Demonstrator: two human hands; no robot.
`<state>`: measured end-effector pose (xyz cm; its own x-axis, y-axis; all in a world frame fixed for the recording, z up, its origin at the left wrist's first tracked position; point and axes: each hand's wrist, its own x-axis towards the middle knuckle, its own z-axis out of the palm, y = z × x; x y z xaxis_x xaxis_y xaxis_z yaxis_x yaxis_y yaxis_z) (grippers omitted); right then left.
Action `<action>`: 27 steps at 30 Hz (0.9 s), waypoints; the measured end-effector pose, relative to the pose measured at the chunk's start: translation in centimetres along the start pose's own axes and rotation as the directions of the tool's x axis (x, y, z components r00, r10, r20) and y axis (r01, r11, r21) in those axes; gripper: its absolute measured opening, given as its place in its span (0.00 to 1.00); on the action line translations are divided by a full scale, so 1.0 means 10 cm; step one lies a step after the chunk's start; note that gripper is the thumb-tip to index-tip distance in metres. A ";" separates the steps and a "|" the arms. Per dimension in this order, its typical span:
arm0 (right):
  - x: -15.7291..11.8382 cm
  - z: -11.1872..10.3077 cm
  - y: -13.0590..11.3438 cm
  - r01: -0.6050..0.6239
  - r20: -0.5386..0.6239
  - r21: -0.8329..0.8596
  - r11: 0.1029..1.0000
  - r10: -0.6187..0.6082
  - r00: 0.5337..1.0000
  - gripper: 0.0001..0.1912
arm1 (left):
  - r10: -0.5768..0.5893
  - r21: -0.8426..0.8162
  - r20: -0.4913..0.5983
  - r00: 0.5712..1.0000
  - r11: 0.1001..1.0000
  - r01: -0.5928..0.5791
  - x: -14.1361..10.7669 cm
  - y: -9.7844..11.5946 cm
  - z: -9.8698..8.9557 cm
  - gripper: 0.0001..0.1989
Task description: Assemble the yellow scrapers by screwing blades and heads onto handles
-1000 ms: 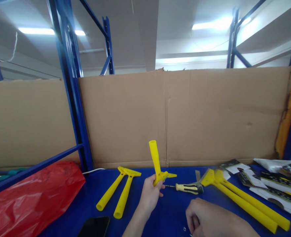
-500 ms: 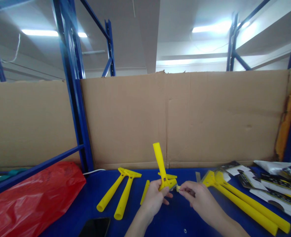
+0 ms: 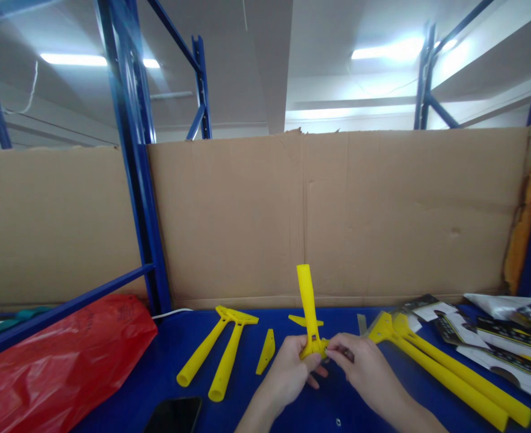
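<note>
A yellow plastic scraper handle [image 3: 307,294] stands roughly upright, its tube pointing up and its wide head at the bottom. My left hand [image 3: 291,364] is closed around the left side of that head. At the head's right end, my right hand [image 3: 358,355] pinches with thumb and fingers; whatever small thing it holds is too small to make out. Left of my hands lies a flat yellow piece [image 3: 266,351], and a similar yellow piece [image 3: 297,320] lies behind the handle. A small metal ring or nut [image 3: 338,422] rests on the blue surface [image 3: 313,409] near the front.
Two short yellow handles [image 3: 224,355] lie to the left, two long ones [image 3: 454,376] to the right. A red bag [image 3: 67,367], a black phone [image 3: 175,415], printed packages [image 3: 504,343] and a cardboard wall [image 3: 337,216] surround them. A blue post [image 3: 143,210] rises at left.
My left hand has moved slightly right and turned the scraper handle more upright, bringing its head up to my right hand's fingertips. The flat yellow piece at left is now fully uncovered.
</note>
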<state>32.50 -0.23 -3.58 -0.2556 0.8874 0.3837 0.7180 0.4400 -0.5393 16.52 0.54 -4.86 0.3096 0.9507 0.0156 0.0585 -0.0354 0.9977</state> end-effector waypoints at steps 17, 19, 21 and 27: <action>0.01 0.03 0.01 -0.174 -0.053 -0.048 0.984 0.172 0.984 0.09 | -0.025 0.030 0.018 1.000 0.999 0.025 -0.02 0.02 -0.03 0.14; 0.02 0.02 0.01 -0.165 -0.050 -0.032 0.986 0.164 0.985 0.09 | -0.047 0.011 -0.010 0.999 0.999 0.047 -0.02 0.04 -0.01 0.15; 0.02 0.00 0.01 -0.131 -0.039 -0.024 0.991 0.130 0.991 0.08 | -0.067 -0.019 -0.023 0.997 0.998 0.067 -0.02 0.04 0.01 0.16; 0.02 -0.10 0.02 -0.080 -0.080 -0.072 0.994 0.074 0.994 0.09 | -0.080 -0.093 -0.047 0.996 0.993 0.075 0.00 0.02 -0.03 0.23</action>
<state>33.24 -0.15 -2.85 -0.1491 0.9037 0.4013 0.7811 0.3565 -0.5126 16.21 0.65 -4.69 0.2590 0.9639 -0.0609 -0.0072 0.0650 0.9979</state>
